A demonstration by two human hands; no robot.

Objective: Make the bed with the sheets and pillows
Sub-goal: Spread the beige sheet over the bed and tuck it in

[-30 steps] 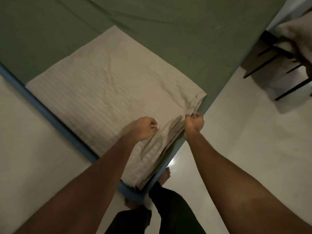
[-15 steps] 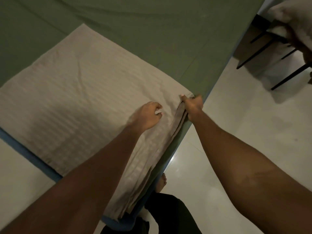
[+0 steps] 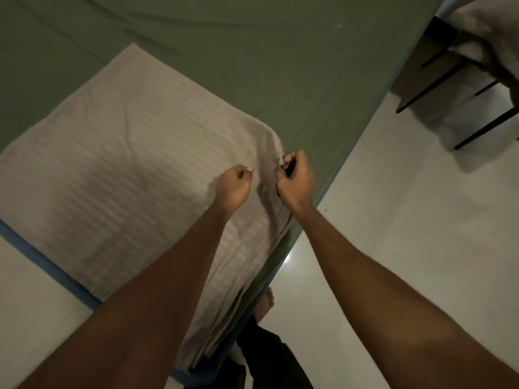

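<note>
At the bed's [image 3: 252, 51] right edge, the right hand [image 3: 296, 183] pinches the folded sheet's [image 3: 126, 169] far corner, the left hand [image 3: 234, 186] curls just beside it, its hold unclear, and the sheet's bulk spreads leftward from both.

Plain olive-green sheet [image 3: 252, 51]. Beige blanket [image 3: 126, 164] with faint narrow woven stripes, tone on tone. Blue mattress edge [image 3: 45, 265]. Glossy off-white floor [image 3: 421, 234]. Black chair legs [image 3: 486, 129], with a pale greyish-white pillow [image 3: 483, 26] above them. Black trousers [image 3: 269, 357].
</note>
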